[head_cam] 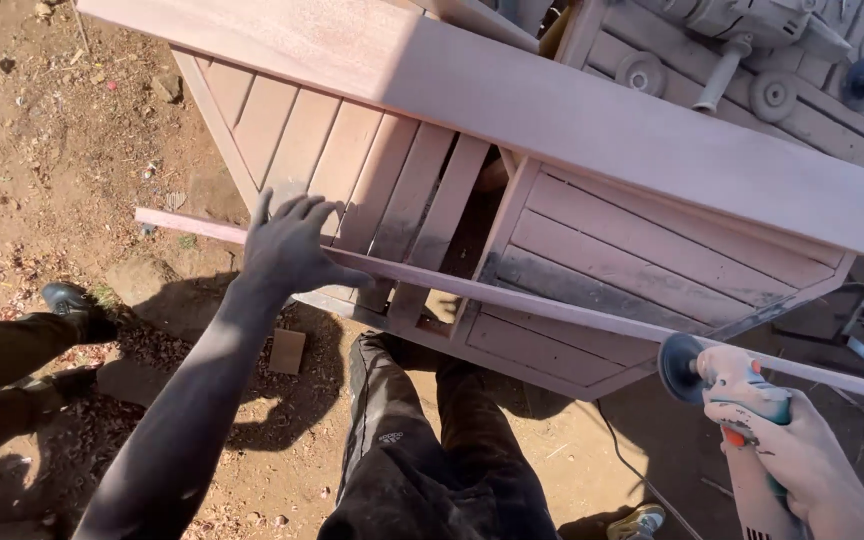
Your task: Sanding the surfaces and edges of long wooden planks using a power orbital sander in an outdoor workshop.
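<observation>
- Left hand (292,245): fingers spread, palm pressed flat on a long thin pinkish wooden strip (512,295), near its left end; open, not wrapped round it.
- The strip runs diagonally from left, by the hand, to lower right; smooth, narrow, square-edged. It lies across a slatted pinkish wooden panel w/ framed edges (592,270).
- Right hand (802,450): clenched round the grey, teal & orange plastic body of a handheld power sander (742,400); its dark round disc (679,368) sits just at the strip's underside edge; can't tell if touching.
- Wide flat pinkish wooden board (552,105), dusty matte surface, lies across the panel's top, tilted diagonally.
- The panel rests on a bench (802,110) of more slats at upper right, w/ a grey power tool (742,20) and round discs on it.
- Below: person's own dark dusty trousers (422,450); bare reddish dirt ground (42,130) w/ pebbles & dry leaves.
- Far left: another person's dark-clad leg & black shoe (67,300).
</observation>
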